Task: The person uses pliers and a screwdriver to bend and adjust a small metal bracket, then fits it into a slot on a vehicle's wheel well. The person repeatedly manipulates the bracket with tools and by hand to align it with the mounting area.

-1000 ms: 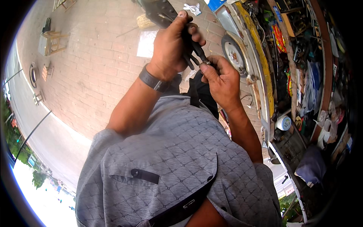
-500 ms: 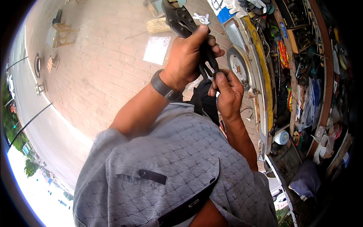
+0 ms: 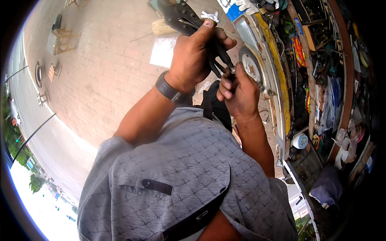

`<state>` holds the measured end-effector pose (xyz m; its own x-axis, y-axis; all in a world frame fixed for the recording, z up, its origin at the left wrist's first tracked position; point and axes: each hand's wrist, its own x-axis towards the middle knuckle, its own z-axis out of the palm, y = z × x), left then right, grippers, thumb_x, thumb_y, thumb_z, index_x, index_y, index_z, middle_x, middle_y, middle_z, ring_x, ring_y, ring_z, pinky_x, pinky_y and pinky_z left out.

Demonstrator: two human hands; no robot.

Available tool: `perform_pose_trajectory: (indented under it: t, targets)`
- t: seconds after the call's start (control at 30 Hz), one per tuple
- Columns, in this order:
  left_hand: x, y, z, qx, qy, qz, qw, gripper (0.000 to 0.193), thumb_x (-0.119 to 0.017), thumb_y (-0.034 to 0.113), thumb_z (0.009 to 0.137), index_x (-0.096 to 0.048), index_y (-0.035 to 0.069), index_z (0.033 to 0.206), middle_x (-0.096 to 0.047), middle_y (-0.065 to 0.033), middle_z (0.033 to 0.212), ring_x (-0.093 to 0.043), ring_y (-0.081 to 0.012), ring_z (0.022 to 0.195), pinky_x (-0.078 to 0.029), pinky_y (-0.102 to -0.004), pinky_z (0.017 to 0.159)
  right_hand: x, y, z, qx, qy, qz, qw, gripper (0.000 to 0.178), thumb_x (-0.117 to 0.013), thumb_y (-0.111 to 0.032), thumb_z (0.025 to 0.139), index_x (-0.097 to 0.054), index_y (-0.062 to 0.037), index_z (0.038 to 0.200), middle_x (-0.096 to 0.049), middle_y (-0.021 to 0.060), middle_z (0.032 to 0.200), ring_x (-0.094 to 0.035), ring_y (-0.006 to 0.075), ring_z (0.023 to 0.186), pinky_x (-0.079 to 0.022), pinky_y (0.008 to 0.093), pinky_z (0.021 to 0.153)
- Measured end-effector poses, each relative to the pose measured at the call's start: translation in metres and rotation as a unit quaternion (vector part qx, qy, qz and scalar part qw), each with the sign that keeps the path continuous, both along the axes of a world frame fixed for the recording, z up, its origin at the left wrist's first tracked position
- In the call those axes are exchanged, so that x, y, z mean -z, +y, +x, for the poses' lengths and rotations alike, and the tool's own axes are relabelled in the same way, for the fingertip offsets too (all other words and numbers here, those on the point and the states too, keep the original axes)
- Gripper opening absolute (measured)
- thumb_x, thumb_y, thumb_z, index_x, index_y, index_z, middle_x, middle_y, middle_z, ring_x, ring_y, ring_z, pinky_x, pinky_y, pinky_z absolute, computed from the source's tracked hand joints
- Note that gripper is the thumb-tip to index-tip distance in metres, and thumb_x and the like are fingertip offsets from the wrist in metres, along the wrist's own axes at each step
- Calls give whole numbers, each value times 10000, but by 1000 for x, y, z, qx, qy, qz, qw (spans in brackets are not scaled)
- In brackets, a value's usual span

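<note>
Left hand [image 3: 192,60] grasps black locking pliers [image 3: 181,19], head projecting beyond its thumb. Right hand [image 3: 246,95] holds the metal end screw [image 3: 233,70] between thumb and finger. Handling of the screw appears unfinished; how much remains cannot be told.

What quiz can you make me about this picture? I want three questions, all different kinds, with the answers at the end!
1. Which wrist wears the dark band, left or right?
2. Fill in the gap: the right hand is at the ____ end of the pliers.
3. True or false: the pliers lie on the ground.

Key:
1. Left.
2. Handle.
3. False; the left hand holds them.
</note>
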<state>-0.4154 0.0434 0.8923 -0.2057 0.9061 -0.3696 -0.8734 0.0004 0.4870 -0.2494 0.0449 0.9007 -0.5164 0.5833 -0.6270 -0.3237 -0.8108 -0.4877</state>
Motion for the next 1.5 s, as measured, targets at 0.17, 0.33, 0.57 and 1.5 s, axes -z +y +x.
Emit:
perform_pose_trajectory:
  t: [0.17,0.33,0.57,1.5]
  targets:
    - [1,4,4,-12,-12,-7,1000,227,-553,274,1073,-592,54,1036,-629,-58,928,-673,-229,881,-541,-478,1023,11,-11,-8,-12,-223,318,921,317,-572,-303,1075,-597,-12,951,-519,-15,696,-500,62,588,-439,233,563]
    - [-2,3,10,-9,19,-11,1000,258,-592,290,1058,-624,38,1012,-645,-66,903,-690,-239,910,-568,-459,933,14,-7,-3,15,-145,162,976,376,-532,-363,1080,-586,-47,883,-476,-18,639,-430,82,501,-428,274,510]
    - [2,2,10,-16,44,-12,999,251,-610,280,1050,-626,31,1024,-653,-68,905,-701,-244,934,-578,-440,887,12,6,10,-49,-55,39,996,403,-512,-415,1081,-561,-63,892,-470,-3,642,-442,98,502,-441,285,533]
    - [-2,3,21,-9,41,-21,999,270,-623,296,1042,-638,29,1003,-656,-59,902,-717,-255,913,-601,-411,812,16,-8,9,25,-128,179,975,339,-536,-309,1072,-598,-36,882,-484,5,675,-446,90,536,-442,273,531]
